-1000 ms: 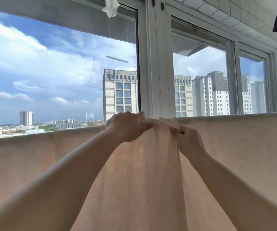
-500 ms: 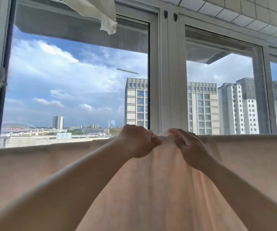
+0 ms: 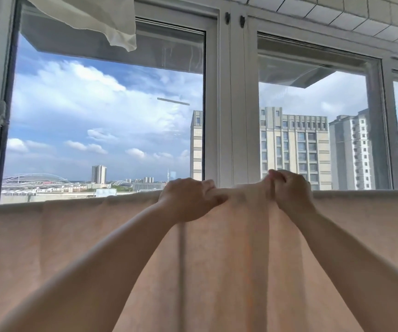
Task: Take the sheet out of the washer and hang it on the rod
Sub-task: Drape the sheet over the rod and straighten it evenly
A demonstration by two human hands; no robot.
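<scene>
Hands, left (image 3: 188,200) and right (image 3: 289,190), gripped the sheet (image 3: 229,259) bunched at its top edge; an uneven tug risked dragging it off its hidden rod.

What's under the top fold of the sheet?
Presumably the rod, but the peach sheet covers it entirely, so none shows. Left hand and right hand grip the top fold. Behind it: windows.

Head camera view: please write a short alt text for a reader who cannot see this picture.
Two bare hands, the left hand and the right hand, grip the top edge of a peach sheet that hangs spread out in front of a white-framed window. Beyond are blue sky, clouds and tall buildings; a white cloth hangs at upper left.
</scene>
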